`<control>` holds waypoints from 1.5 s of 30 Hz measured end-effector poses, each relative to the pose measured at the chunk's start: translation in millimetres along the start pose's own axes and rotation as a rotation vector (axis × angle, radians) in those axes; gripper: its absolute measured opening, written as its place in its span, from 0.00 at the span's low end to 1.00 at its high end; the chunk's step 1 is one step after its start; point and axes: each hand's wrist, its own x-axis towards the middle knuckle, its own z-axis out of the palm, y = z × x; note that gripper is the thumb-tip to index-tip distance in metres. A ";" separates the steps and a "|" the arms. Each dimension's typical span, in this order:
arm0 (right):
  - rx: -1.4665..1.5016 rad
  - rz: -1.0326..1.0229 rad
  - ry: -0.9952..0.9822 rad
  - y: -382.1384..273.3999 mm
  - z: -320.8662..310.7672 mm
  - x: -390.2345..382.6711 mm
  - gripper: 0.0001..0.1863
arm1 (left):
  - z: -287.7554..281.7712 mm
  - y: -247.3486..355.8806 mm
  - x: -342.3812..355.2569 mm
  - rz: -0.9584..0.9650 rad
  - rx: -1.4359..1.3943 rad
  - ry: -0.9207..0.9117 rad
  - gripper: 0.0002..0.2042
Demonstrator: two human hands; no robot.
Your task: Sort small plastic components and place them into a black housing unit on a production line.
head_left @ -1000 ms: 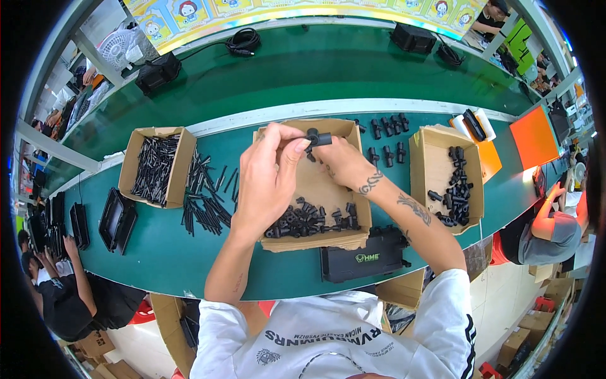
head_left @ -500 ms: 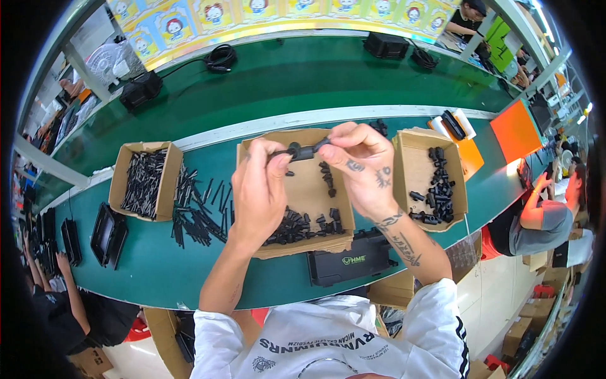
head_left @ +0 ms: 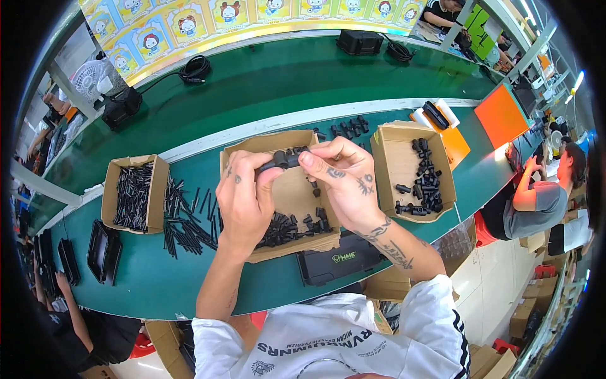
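Both my hands are raised over the middle cardboard box [head_left: 297,247], closed by thumb and fingers on one small black cylindrical part [head_left: 281,159]. My left hand [head_left: 245,199] grips its left end, while my right hand [head_left: 344,183] pinches the right end. A short round knob stands up from the part between them; the fingers cover its ends. Beneath my hands, similar black parts [head_left: 284,232] lie in the near side of the box. To the right, another cardboard box [head_left: 390,144] contains more black fittings [head_left: 429,180].
At left, a cardboard box [head_left: 156,196] holds thin black rods [head_left: 132,196], with more rods [head_left: 186,234] spilled beside it. A black case [head_left: 338,259] lies near the front edge. An open black tray [head_left: 104,252] sits far left. Loose fittings [head_left: 350,128] lie behind the boxes.
The held part has turned slightly between my fingers, its round knob now showing more plainly. The whole view has shifted a little, and the loose fittings behind the boxes are less hidden.
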 end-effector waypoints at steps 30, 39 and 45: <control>-0.091 -0.266 0.061 18.2 -8.9 -10.5 0.07 | 17.7 18.8 -16.9 -0.462 -0.487 -0.062 0.06; -0.293 -0.231 -0.204 -10.2 -25.2 0.1 0.09 | 2.2 11.4 -5.3 -0.480 -0.578 -0.234 0.05; -0.430 -0.355 -0.220 -9.5 -32.8 -3.1 0.13 | 4.8 11.8 -7.4 -0.508 -0.678 -0.250 0.06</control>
